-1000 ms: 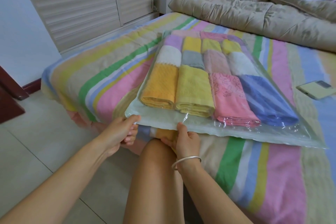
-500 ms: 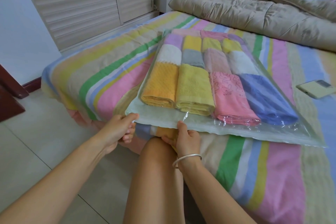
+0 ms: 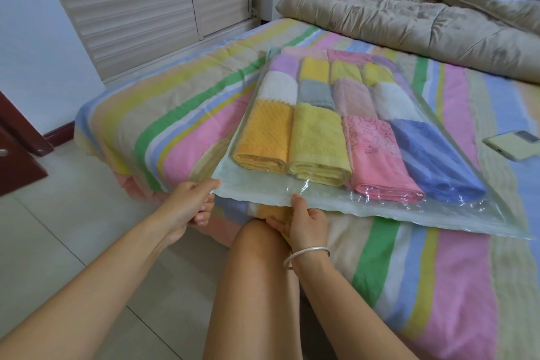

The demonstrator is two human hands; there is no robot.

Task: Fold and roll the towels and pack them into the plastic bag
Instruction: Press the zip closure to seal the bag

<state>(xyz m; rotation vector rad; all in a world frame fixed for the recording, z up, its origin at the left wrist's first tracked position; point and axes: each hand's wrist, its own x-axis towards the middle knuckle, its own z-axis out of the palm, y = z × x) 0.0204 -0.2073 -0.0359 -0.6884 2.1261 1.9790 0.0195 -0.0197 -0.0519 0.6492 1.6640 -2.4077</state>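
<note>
A clear plastic bag (image 3: 409, 213) lies flat on the striped bed, filled with several rolled towels in rows. The front row holds an orange towel (image 3: 263, 137), a yellow towel (image 3: 317, 143), a pink bunny-print towel (image 3: 377, 158) and a blue towel (image 3: 432, 158). My left hand (image 3: 191, 203) pinches the bag's near left corner. My right hand (image 3: 306, 218), with a silver bangle on the wrist, pinches the bag's open near edge a little to the right, thumb on top.
The striped bed sheet (image 3: 438, 286) runs to the bed's edge by my knee (image 3: 257, 242). A phone (image 3: 514, 145) lies at the right. A beige quilt (image 3: 409, 20) is heaped at the back. Tiled floor and louvred closet doors are at the left.
Both hands keep their grip on the bag's near edge. The bag and hands have barely shifted.
</note>
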